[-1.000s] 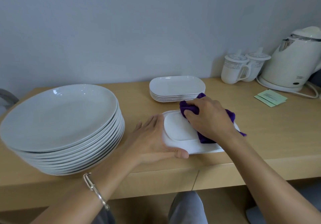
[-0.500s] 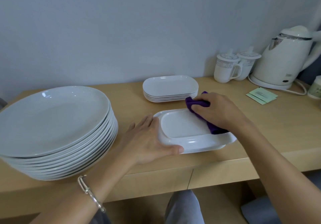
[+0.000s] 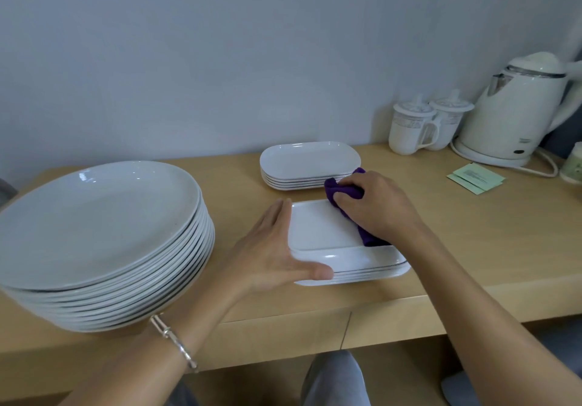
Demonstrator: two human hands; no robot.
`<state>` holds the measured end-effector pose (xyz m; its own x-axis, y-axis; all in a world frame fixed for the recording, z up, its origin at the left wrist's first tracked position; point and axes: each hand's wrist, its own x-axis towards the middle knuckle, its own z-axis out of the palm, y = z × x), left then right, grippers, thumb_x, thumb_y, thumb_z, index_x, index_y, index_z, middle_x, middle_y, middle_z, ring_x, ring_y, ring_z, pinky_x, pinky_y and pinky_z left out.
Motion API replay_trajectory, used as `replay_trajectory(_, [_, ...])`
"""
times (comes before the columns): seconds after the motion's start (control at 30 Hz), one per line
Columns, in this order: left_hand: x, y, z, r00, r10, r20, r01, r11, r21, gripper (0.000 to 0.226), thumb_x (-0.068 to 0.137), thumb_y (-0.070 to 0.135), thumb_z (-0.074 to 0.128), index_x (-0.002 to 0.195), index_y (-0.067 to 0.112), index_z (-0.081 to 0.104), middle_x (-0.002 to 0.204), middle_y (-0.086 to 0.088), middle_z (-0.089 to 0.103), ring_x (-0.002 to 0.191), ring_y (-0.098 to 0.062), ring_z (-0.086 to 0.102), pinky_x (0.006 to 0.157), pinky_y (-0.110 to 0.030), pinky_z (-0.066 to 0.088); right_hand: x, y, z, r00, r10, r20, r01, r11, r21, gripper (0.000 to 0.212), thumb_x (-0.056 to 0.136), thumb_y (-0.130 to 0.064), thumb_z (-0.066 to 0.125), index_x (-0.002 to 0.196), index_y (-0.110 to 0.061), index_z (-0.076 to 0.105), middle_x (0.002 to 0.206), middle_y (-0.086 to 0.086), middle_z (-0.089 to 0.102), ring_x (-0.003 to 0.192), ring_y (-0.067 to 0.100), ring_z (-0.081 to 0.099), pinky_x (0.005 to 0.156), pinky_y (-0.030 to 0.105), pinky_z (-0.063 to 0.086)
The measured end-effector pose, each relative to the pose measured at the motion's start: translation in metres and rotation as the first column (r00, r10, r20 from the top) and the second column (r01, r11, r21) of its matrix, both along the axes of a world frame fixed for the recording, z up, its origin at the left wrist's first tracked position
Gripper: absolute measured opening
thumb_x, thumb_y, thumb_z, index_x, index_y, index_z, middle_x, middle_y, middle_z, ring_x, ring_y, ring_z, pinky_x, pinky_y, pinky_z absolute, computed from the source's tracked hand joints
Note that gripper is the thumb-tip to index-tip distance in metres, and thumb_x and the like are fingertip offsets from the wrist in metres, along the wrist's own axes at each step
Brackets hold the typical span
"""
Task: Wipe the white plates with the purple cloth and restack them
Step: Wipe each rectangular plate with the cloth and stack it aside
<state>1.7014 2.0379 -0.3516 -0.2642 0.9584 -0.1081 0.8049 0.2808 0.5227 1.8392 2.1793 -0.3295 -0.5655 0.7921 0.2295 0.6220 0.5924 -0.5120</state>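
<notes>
A short stack of white rectangular plates [image 3: 324, 235] lies near the table's front edge. My left hand [image 3: 271, 248] grips its left end, thumb on the front rim. My right hand [image 3: 378, 207] presses the purple cloth [image 3: 345, 191] on the far right part of the top plate. Behind it stands a second stack of rectangular plates [image 3: 308, 161]. A tall stack of round white plates [image 3: 97, 226] fills the left side of the table.
Two lidded mugs [image 3: 412, 128] and a white electric kettle [image 3: 516, 113] stand at the back right by the wall. Green paper sachets [image 3: 475, 179] lie in front of the kettle. The wooden table [image 3: 472, 248] has a drawer front below its edge.
My right hand has slid the purple cloth from the plate's middle toward its far right corner. My left hand stays on the plate's left end.
</notes>
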Motion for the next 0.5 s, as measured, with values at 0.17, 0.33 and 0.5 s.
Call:
replay_trajectory(0.17, [-0.006, 0.002, -0.008, 0.997, 0.044, 0.071, -0.050, 0.995, 0.090, 0.087, 0.057, 0.064, 0.079, 0.126, 0.034, 0.036, 0.126, 0.022, 0.040, 0.110, -0.002, 0.043, 0.084, -0.028, 0.044, -0.020, -0.008, 0.002, 0.990, 0.116, 0.085, -0.119, 0.992, 0.031, 0.029, 0.087, -0.035, 0.054, 0.114, -0.031, 0.065, 0.109, -0.003, 0.065, 0.101, 0.022, 0.057, 0.087, 0.037, 0.047])
replay_trajectory(0.33, [-0.003, 0.000, -0.012, 0.985, 0.008, 0.170, -0.044, 0.977, 0.208, 0.101, 0.048, 0.064, 0.079, 0.136, 0.048, 0.032, 0.132, 0.030, 0.042, 0.123, 0.006, 0.041, 0.096, -0.026, 0.044, -0.037, -0.019, -0.003, 0.964, 0.242, 0.105, -0.246, 0.969, 0.029, 0.030, 0.085, -0.039, 0.054, 0.114, -0.034, 0.063, 0.111, -0.005, 0.064, 0.106, 0.019, 0.055, 0.091, 0.037, 0.045])
replay_trajectory(0.5, [-0.001, -0.001, -0.012, 0.995, 0.042, 0.093, -0.058, 0.983, 0.177, 0.087, 0.054, 0.058, 0.083, 0.126, 0.039, 0.037, 0.124, 0.024, 0.041, 0.111, -0.001, 0.043, 0.075, -0.021, 0.039, 0.008, 0.006, 0.009, 0.990, 0.119, 0.078, -0.113, 0.990, -0.082, 0.026, 0.086, -0.039, 0.058, 0.111, -0.040, 0.063, 0.104, -0.013, 0.060, 0.091, 0.009, 0.052, 0.075, 0.025, 0.037])
